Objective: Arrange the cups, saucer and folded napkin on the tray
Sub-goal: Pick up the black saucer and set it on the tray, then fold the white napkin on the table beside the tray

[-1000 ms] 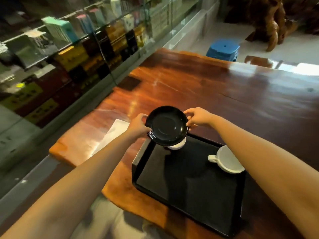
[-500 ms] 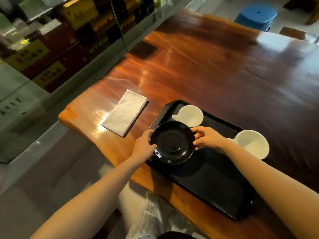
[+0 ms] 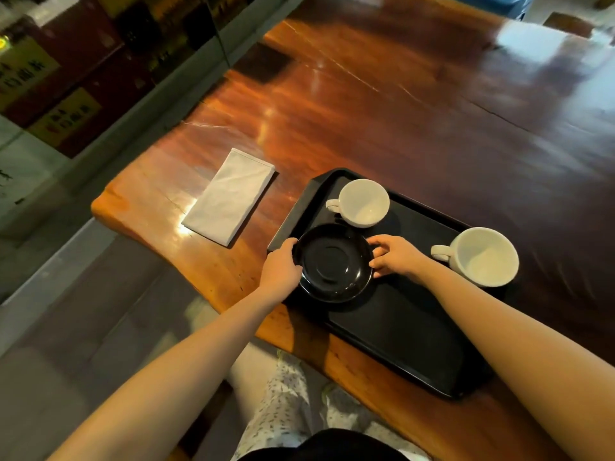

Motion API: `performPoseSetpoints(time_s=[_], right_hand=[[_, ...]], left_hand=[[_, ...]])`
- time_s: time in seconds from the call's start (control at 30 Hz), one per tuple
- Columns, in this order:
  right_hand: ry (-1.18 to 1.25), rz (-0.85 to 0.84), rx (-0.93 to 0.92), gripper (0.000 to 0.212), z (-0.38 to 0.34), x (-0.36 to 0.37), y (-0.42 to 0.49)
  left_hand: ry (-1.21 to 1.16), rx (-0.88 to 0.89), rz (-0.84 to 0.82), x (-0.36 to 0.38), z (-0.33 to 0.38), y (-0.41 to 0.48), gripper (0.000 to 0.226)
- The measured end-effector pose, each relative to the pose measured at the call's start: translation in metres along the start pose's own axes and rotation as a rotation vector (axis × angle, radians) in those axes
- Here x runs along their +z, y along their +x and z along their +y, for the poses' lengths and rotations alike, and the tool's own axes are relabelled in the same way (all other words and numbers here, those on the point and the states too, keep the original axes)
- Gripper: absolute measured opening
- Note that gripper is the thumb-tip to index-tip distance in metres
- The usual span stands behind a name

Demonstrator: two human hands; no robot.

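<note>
Saucer: the black saucer [image 3: 333,262] sits over the left end of the tray, its rim held on two sides; I cannot tell if it already rests on the tray floor or is a little above it.
Left hand: the left hand [image 3: 280,265] grips the saucer rim at 9 o'clock, fingers closed around the edge.
Right hand: the right hand [image 3: 396,258] pinches the saucer rim at 3 o'clock, fingertips touching the edge.
Tray: the black tray [image 3: 402,331] lies on the wooden table [image 3: 399,121], near its front edge, long side running from 10 o'clock to 4 o'clock.
Near cup: one white cup [image 3: 362,202] stands upright on the tray at 12 o'clock from the saucer, just beside it, handle pointing to 9 o'clock.
Far cup: the second white cup [image 3: 481,256] stands upright at 3 o'clock from the saucer, beyond the right hand, at the tray's back edge, handle to 9 o'clock.
Napkin: the folded white napkin [image 3: 229,201] lies flat on the table at 10 o'clock from the saucer, apart from the tray.
Person: patterned trousers [image 3: 279,404] show below the table edge.
</note>
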State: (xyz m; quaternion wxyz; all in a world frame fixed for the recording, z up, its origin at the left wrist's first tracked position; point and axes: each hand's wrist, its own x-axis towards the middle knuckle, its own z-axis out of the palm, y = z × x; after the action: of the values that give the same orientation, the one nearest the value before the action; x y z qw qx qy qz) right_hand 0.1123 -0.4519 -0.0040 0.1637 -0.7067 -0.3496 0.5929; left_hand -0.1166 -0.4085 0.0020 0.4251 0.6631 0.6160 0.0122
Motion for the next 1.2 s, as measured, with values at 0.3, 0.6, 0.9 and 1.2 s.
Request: performPoseSetpoints(time_s=[0.3, 0.6, 0.9, 1.2], right_hand=[[-0.092, -0.041, 0.113, 0.041, -0.012, -0.008, 0.000], [-0.292, -0.182, 0.150, 0.021, -0.062, -0.058, -0.032], [-0.363, -0.329, -0.122, 0.031, -0.164, -0.067, -0.038], [-0.486, 0.077, -0.394, 0.036, -0.204, 0.013, 0.007]], left_hand=[[0.373, 0.046, -0.078, -0.023, 0.013, 0.012, 0.050], [0.458, 0.165, -0.173, -0.076, 0.062, 0.027, 0.030], [0.352, 0.123, 0.120, -0.131, 0.068, 0.020, 0.034], [0.151, 0.184, 0.429, -0.166, -0.011, 0.084, 0.041]])
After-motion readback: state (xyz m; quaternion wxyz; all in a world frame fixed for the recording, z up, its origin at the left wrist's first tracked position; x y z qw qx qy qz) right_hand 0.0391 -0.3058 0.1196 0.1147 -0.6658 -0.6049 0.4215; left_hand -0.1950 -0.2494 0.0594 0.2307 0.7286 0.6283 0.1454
